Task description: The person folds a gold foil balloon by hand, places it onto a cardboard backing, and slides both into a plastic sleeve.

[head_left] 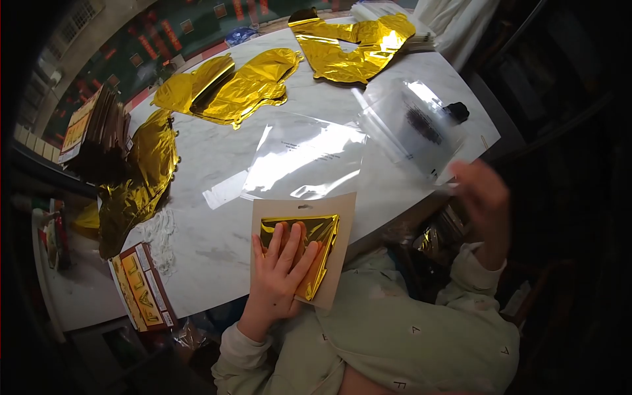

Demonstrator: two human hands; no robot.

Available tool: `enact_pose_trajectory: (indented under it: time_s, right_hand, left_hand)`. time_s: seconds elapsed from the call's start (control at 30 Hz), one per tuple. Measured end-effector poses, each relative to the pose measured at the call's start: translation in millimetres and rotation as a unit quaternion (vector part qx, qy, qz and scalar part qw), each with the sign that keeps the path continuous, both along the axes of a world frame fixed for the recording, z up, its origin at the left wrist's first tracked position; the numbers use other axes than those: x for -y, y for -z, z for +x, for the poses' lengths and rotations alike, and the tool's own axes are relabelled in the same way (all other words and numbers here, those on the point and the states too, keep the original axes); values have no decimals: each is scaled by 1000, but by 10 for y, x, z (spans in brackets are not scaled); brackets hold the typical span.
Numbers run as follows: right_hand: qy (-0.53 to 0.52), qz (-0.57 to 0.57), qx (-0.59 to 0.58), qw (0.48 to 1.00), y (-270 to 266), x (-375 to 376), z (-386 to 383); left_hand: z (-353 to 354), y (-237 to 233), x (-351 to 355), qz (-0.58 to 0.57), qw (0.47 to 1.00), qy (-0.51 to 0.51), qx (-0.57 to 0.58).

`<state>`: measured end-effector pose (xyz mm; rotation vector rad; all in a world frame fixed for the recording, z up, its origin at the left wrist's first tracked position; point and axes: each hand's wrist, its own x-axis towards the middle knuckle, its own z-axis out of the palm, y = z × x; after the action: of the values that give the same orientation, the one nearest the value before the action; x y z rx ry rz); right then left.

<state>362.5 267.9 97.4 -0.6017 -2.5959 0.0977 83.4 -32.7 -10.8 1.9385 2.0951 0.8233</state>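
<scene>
My left hand (283, 270) lies flat with its fingers spread on a folded gold foil balloon (324, 263). Under the foil is a beige backing card (263, 210) with a hang slot, resting at the near edge of the table. Beyond the card's top edge lies a clear plastic bag (303, 155) with small print. My right hand (484, 197) is raised off the table's right edge, smeared by motion, and I cannot make out its fingers. Nearest to it is a stack of clear bags (411, 125) with a dark patch.
Flattened gold foil balloons (243, 85) lie along the table's far and left sides. Stacked printed cards (92, 131) stand at the left. A card lettered FALL (143, 289) and white string (158, 240) are at the near left. A small black item (456, 112) sits at the right.
</scene>
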Motion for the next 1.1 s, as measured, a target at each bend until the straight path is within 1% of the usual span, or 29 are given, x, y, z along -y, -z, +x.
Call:
enact_pose_trajectory:
  time_s: [0.03, 0.07, 0.13, 0.17, 0.23, 0.27, 0.33, 0.37, 0.4, 0.47, 0.5, 0.53, 0.57, 0.6, 0.63, 0.7, 0.73, 0.8, 0.83, 0.87, 0.9, 1.03, 1.1]
  right_hand:
    - [74, 36, -63, 995, -81, -44, 32]
    - [71, 37, -63, 995, -96, -102, 4]
    - [199, 8, -161, 967, -107, -251, -92]
    - [195, 8, -162, 967, -41, -349, -154]
    - [181, 31, -95, 978, 244, -548, -288]
    - [177, 29, -96, 979, 349, -604, -339]
    - [216, -84, -5, 973, 577, -692, -422]
    - [204, -25, 12, 978, 785, -823, -374]
    - [201, -24, 13, 979, 819, -823, -446]
    - [177, 154, 7, 972, 890, -797, -581]
    - [175, 153, 8, 972, 850, -689, -714]
    - [89, 27, -65, 993, 761, -502, -906]
    - [1, -100, -136, 986, 688, -319, -1088]
    - [-72, -212, -112, 968, 658, -159, -1235]
    - [-158, -219, -59, 961, 662, -67, -1366]
    - [-296, -316, 6, 901, 748, 27, -1674]
    - [-297, -317, 6, 901, 777, 62, -1829]
    - [-290, -357, 42, 887, 824, 153, -2092]
    - [-293, -357, 42, 886, 869, 213, -2173]
    - [-281, -338, 35, 898, 921, 270, -2239]
    - [-269, -319, 29, 908, 965, 300, -2275]
    - [-296, -315, 4, 902, 1071, 311, -2268]
    - [-321, -341, 10, 883, 1063, 299, -2232]
  left_hand:
    - [0, 10, -4, 1, 1000, 1, -4]
    - [2, 17, -4, 3, 1000, 2, -7]
    - [6, 20, 0, 1, 1000, 2, -13]
    - [5, 22, 1, -1, 1000, 4, -19]
    - [1, 29, 1, -1, 1000, 5, -25]
    - [-3, 27, -2, -1, 999, 10, -32]
    - [9, -34, -13, -6, 999, 12, -37]
    - [9, -56, -18, -9, 999, 18, -41]
    - [2, -57, -20, -9, 999, 15, -41]
    - [-5, -58, -24, -15, 998, 26, -58]
    - [-3, -60, -25, -16, 998, 24, -57]
    - [4, -62, -25, -24, 997, 25, -63]
    - [10, -62, -25, -32, 997, 27, -69]
    - [13, -63, -24, -33, 997, 26, -68]
    - [13, -66, -23, -38, 996, 30, -70]
    - [9, -78, -28, -43, 996, 32, -73]
    - [6, -88, -31, -60, 994, 45, -84]
    - [9, -90, -12, -78, 991, 55, -95]
    - [2, -78, -2, -79, 990, 64, -102]
    - [-10, -74, 9, -80, 988, 72, -109]
    - [-25, -78, 24, -80, 988, 70, -110]
    - [-87, -77, 89, -83, 988, 87, -96]
    - [-102, -86, 107, -82, 988, 93, -92]
